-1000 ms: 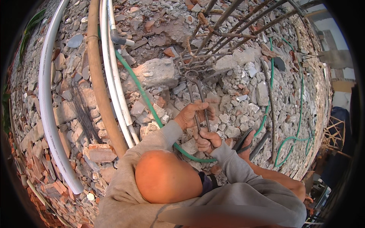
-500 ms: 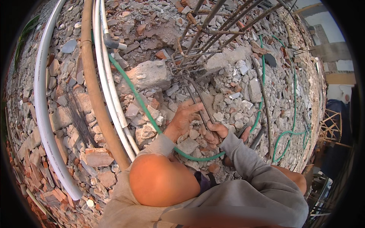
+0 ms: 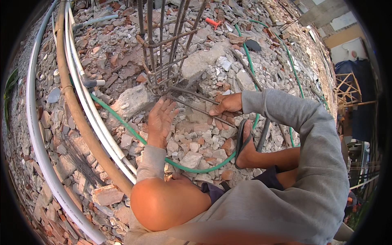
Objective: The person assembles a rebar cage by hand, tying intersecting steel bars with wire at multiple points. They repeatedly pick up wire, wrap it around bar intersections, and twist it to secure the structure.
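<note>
Right hand [image 3: 225,109] curled round the long-handled pincers [image 3: 192,106], thumb on top, the two handles spread apart. Pincers' head lies at the foot of the rebar cage [image 3: 151,36]; cannot tell whether its jaws bite. Left hand [image 3: 160,119] open and empty, fingers loosely extended, fingertips near the pincers' head; contact unclear. Broken masonry rubble [image 3: 190,159] beneath both hands.

Outdoor site, rubble ground [image 3: 108,61], bright daylight.
Ground: broken concrete, red brick bits. Past its right edge: pale wall [image 3: 347,52], dark blue sheet [image 3: 362,122], wooden-looking lattice frame [image 3: 351,104]. Green leaves [image 3: 9,87] at left edge.
</note>
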A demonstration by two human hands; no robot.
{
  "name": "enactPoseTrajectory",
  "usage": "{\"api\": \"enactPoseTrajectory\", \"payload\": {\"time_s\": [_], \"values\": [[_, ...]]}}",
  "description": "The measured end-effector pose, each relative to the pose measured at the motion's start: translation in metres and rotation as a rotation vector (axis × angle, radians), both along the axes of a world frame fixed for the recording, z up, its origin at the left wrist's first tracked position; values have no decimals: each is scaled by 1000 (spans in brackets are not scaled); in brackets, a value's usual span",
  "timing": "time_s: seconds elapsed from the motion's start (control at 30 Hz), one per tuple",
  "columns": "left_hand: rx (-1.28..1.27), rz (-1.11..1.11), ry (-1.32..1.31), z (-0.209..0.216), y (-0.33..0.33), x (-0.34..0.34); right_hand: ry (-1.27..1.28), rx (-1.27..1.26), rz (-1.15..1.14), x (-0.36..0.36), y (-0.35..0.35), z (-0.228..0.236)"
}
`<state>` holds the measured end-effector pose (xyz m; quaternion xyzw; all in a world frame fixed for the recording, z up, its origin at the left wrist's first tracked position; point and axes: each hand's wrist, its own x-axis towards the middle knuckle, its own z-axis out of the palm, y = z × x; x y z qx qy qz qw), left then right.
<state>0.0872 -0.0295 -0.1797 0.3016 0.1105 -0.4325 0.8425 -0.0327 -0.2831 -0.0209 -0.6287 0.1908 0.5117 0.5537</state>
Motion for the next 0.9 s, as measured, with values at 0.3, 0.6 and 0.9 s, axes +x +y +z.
{"api": "enactPoseTrajectory", "payload": {"time_s": [0.3, 0.6, 0.9], "values": [[214, -119, -216, -31, 0, 5, -48, -329, 102, -19, -47, 75], [24, -46, -91, -4, -10, 13, 143, -695, -60, -107, -111, 121], [1322, -371, -1919, -33, 17, 22, 180, -828, -164, -193, -177, 69]]}}
